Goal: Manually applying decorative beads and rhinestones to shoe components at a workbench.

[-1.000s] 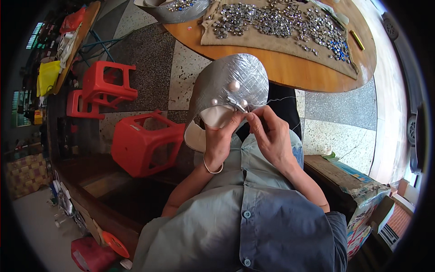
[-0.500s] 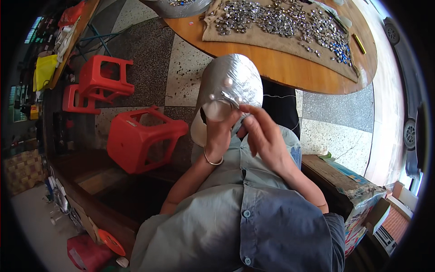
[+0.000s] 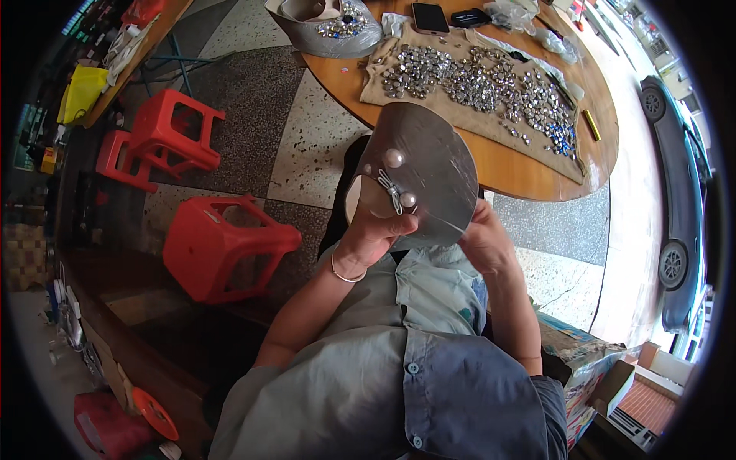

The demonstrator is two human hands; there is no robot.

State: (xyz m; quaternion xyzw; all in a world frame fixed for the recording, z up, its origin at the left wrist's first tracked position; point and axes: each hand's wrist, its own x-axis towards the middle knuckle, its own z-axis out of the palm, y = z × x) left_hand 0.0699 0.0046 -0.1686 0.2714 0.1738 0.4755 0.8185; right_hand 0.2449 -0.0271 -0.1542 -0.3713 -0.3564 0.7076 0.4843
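Note:
Between my hands is a curved, glossy grey piece (image 3: pixel 433 165) that looks covered in film. Its front carries large white pearls (image 3: pixel 394 158) and a small silver bow-like ornament (image 3: pixel 391 192). My left hand (image 3: pixel 373 236) is closed round the lower left part, its thumb pressed on the front just below the ornament. At the right edge, my right hand (image 3: pixel 488 239) grips the piece, with some fingers hidden behind it. A similar grey piece (image 3: pixel 333 34), decorated with a cluster of clear stones, rests on the table's far left side.
A round wooden table (image 3: pixel 506 172) stands ahead, bearing a brown cloth (image 3: pixel 368 93) with many silver and some blue stones (image 3: pixel 491 92). Beyond it lie a phone (image 3: pixel 430 18) and plastic bags (image 3: pixel 512 15). Red stools (image 3: pixel 203 245) stand to my left; a yellow tube (image 3: pixel 591 125) lies at the table's right.
My right hand has moved from beside the ornament to the piece's right edge. The piece has tilted, looking darker and less reflective. The view has shifted, showing more of the table's far side.

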